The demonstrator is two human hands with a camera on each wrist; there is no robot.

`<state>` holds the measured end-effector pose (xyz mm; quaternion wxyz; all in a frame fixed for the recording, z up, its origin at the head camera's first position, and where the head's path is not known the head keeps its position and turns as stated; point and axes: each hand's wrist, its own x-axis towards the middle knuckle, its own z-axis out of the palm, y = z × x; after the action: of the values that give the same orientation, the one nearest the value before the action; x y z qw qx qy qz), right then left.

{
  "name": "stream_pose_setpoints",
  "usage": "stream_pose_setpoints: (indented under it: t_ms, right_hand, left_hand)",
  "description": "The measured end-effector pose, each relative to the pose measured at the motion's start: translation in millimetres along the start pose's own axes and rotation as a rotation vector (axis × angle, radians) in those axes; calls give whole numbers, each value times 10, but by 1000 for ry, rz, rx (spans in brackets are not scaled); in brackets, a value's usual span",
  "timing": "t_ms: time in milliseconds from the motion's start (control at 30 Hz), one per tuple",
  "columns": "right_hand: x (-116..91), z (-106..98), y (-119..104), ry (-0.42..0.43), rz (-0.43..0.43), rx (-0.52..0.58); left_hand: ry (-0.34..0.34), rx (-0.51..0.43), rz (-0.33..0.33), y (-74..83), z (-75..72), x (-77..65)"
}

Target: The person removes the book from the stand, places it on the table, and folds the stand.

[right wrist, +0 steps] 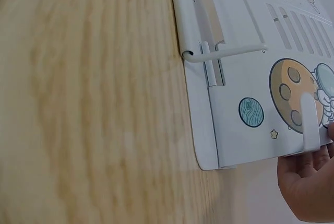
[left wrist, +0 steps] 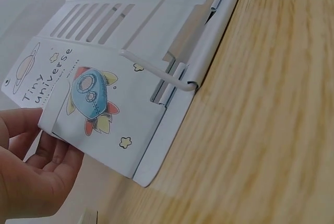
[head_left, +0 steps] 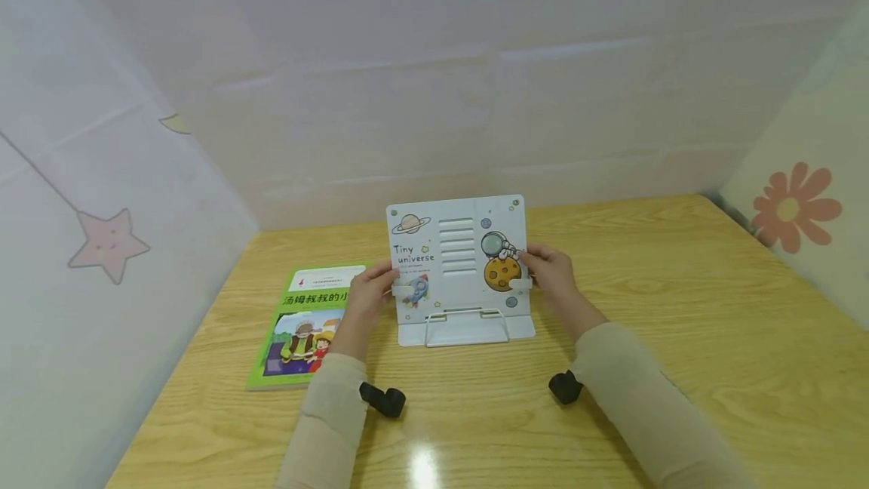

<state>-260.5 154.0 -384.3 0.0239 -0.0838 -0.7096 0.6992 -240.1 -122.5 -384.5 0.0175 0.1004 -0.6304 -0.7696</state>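
A white book stand (head_left: 468,296) printed with "Tiny universe", a rocket and an astronaut stands tilted up on the wooden table. Its wire page holder (left wrist: 156,70) juts out at the bottom front. My left hand (head_left: 370,289) grips the stand's left edge by the small white side clip, thumb in front and fingers curled behind. On the opposite edge my right hand (head_left: 553,270) pinches the panel near the other side clip (right wrist: 310,125), its fingers partly hidden behind the panel.
Left of the stand, a green-bordered picture book (head_left: 299,345) lies flat, partly covered by my left forearm. The wooden table (head_left: 679,308) reaches back to a pale cloth backdrop (head_left: 434,96). Black wrist mounts (head_left: 385,401) show on both sleeves.
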Motion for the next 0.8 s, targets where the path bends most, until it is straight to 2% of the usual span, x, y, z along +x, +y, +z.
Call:
stream_pose_setpoints:
  t_ms: [33, 467, 800]
  right_hand:
    - [-92, 16, -99, -9, 10, -9]
    - [-37, -6, -111, -15, 49, -61]
    - [69, -10, -145, -38, 12, -144]
  left_hand:
    - [2, -5, -1, -1, -3, -2]
    - [12, -1, -6, 3, -19, -54]
    - [1, 19, 6, 10, -10, -135]
